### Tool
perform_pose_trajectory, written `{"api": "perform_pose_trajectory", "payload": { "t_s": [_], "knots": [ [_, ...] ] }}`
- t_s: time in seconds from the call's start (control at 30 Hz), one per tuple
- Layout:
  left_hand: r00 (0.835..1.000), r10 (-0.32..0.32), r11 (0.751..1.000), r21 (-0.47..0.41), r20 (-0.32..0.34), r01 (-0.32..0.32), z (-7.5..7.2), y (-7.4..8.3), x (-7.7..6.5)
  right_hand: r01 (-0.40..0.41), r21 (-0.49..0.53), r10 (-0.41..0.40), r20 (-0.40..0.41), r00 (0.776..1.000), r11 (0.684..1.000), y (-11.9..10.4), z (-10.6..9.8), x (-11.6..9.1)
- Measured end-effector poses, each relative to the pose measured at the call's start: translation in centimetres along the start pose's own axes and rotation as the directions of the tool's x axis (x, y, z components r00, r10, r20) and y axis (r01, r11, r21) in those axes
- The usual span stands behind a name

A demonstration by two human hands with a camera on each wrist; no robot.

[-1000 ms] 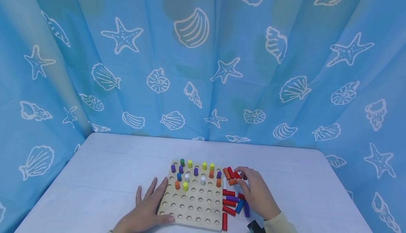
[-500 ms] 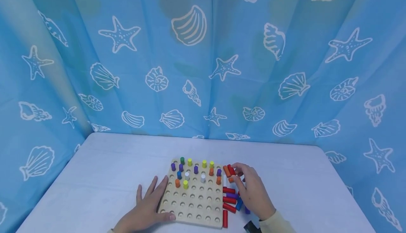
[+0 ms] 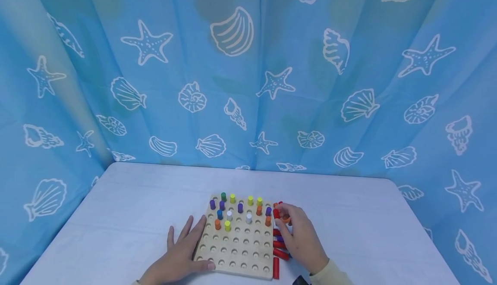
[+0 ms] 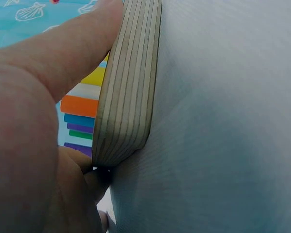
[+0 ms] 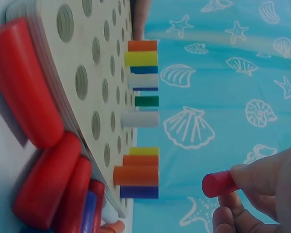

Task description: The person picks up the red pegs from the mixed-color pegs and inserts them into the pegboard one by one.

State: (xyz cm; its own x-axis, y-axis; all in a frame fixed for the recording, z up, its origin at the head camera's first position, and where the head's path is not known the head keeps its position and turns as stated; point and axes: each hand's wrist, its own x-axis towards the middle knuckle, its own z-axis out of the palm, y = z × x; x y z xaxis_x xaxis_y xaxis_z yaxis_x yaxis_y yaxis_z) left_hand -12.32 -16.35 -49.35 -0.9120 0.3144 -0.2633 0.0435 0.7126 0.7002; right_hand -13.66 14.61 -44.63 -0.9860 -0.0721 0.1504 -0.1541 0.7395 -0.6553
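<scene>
In the head view, my right hand (image 3: 304, 237) pinches a red peg (image 3: 276, 214) between thumb and fingertips, just right of the wooden pegboard (image 3: 237, 270). The right wrist view shows that red peg (image 5: 218, 184) held clear of the board. My left hand (image 3: 176, 252) lies with spread fingers at the board's left side; its thumb rests at the near edge. The board's layered side (image 4: 128, 82) fills the middle of the left wrist view. Upright pegs stand in the far rows, among them a green peg (image 3: 223, 197), a white peg (image 3: 248, 218) and an orange peg (image 3: 268, 220).
Loose pegs lie along the board's right side, including a red one (image 3: 276, 267) near the front and another orange one (image 3: 286, 219) partly behind my right hand. The board's nearer holes are unfilled. A blue shell-print curtain (image 3: 248, 104) hangs behind the white table (image 3: 147, 190).
My right hand has picked a red peg from the loose pile and moved left with it toward the board. The left hand stays at the board's corner.
</scene>
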Motion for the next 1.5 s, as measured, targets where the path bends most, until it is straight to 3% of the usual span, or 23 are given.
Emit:
{"api": "perform_pose_trajectory", "payload": {
  "t_s": [0.3, 0.97, 1.33, 1.5],
  "knots": [
    [1.0, 0.001, 1.0, -0.02, 0.004, -0.001, 0.0, 0.2, -0.1, 0.023, 0.058, -0.027, 0.06, 0.998, 0.998, -0.5, 1.2, -0.2],
    [1.0, -0.006, 1.0, 0.004, -0.002, 0.006, 0.1, -0.1, 0.1, 0.12, 0.082, -0.124, 0.047, 0.991, 0.989, -2.9, 3.1, 0.0],
    [1.0, -0.029, 0.999, 0.033, -0.006, 0.029, 0.2, -0.2, 0.2, 0.046, 0.074, -0.051, 0.071, 0.996, 0.996, -3.9, 4.5, 0.3],
    [1.0, -0.023, 0.999, 0.031, -0.005, 0.023, 0.1, 0.0, 0.1, 0.071, 0.053, -0.075, 0.073, 0.995, 0.996, -4.5, 5.1, 0.3]
  ]
}}
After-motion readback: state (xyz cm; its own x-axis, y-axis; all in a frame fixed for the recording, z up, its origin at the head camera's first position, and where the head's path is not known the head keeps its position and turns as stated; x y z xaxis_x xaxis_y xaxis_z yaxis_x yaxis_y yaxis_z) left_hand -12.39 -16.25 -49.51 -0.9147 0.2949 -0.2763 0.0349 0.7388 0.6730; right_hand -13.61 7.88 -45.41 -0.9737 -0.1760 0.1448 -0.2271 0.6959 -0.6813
